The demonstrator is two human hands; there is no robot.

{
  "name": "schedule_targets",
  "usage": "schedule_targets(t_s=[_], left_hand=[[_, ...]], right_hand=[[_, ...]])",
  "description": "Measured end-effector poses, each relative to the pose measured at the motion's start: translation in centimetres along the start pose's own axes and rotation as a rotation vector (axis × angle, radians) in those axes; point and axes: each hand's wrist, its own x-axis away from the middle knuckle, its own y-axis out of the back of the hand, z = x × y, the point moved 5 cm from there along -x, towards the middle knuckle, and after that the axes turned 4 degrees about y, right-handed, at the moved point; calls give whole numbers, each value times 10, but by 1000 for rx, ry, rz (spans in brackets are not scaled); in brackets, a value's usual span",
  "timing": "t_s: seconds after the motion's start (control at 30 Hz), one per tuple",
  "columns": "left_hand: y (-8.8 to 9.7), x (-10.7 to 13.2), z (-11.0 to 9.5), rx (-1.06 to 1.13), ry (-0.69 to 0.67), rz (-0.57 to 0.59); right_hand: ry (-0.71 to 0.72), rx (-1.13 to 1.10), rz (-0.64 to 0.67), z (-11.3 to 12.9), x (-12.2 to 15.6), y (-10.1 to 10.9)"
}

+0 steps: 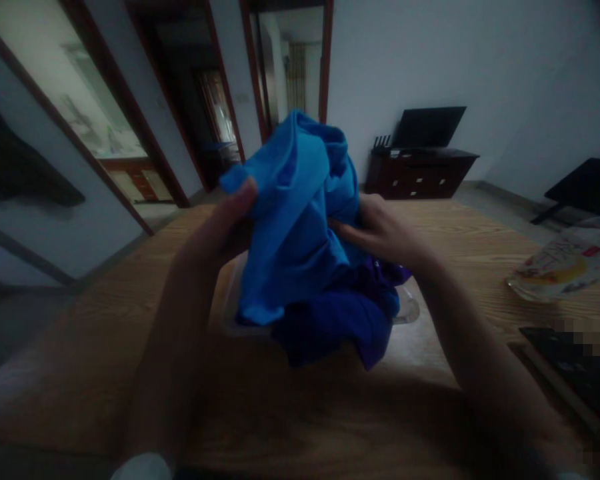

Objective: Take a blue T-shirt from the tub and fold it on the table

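Observation:
A bright blue piece of cloth (295, 227) is bunched up between my two hands, raised over a clear plastic container (231, 293). My left hand (233, 217) pinches its left edge, thumb on top. At the right side, my right hand (380, 227) grips the cloth's folds, with some fingers hidden in them. Below hangs darker blue and purple cloth (340, 323), which spills over the container's near rim. Whether the dark and bright cloth are one piece I cannot tell.
The container stands on a wooden table (300, 413). On the right lie a printed plastic bag (565, 267) and a dark flat object (565, 360), partly blurred out. Beyond the table, a TV (430, 127) stands on a dark cabinet (420, 173).

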Motion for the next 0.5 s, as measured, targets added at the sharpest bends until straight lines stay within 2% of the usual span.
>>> schedule_targets(t_s=[0.1, 0.17, 0.23, 0.3, 0.37, 0.5], left_hand=[[-7, 3, -9, 12, -91, 168], [-11, 0, -9, -90, -120, 226], [-18, -6, -2, -213, -89, 261], [-25, -12, 8, -300, -51, 262], [-32, -17, 16, -331, -48, 240], [-35, -23, 28, -296, -31, 193]], right_hand=[[-35, -46, -32, -7, 1, 3], [-88, -100, -96, -10, 3, 9], [-131, -138, -178, -9, 7, 13], [-130, -139, -239, -5, 9, 16], [-96, -118, -245, 0, 9, 16], [-51, -105, -100, 1, 8, 13]])
